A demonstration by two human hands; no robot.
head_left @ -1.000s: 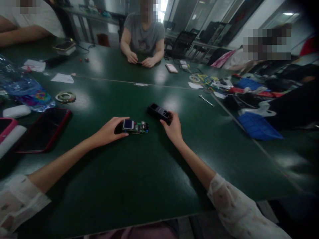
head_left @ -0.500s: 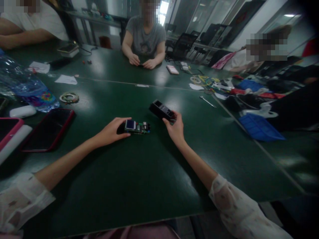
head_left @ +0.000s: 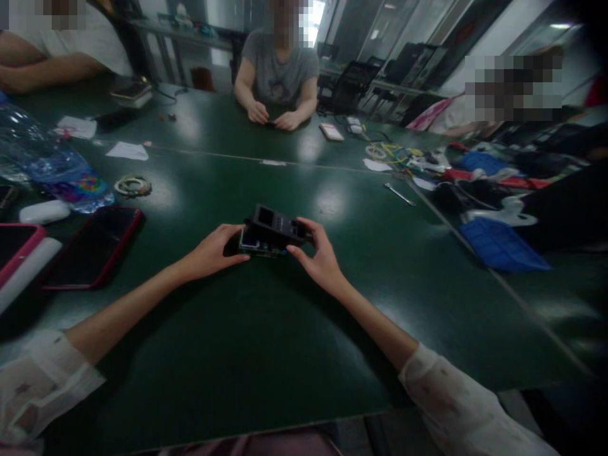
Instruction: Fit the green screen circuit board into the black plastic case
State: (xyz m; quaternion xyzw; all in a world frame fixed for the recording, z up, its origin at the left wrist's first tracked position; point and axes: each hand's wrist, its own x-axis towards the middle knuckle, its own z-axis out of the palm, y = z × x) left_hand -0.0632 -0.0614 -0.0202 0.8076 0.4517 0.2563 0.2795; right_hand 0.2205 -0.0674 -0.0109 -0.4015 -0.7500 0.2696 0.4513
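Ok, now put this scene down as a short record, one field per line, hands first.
Left hand: grips the left end of the board
Right hand: grips the right end of the cover
Cover: black, angled over the board, partly hiding it; contact unclear
Left side: phone, bottle
Right side: wrench
Surface: green table
Across table: person in grey
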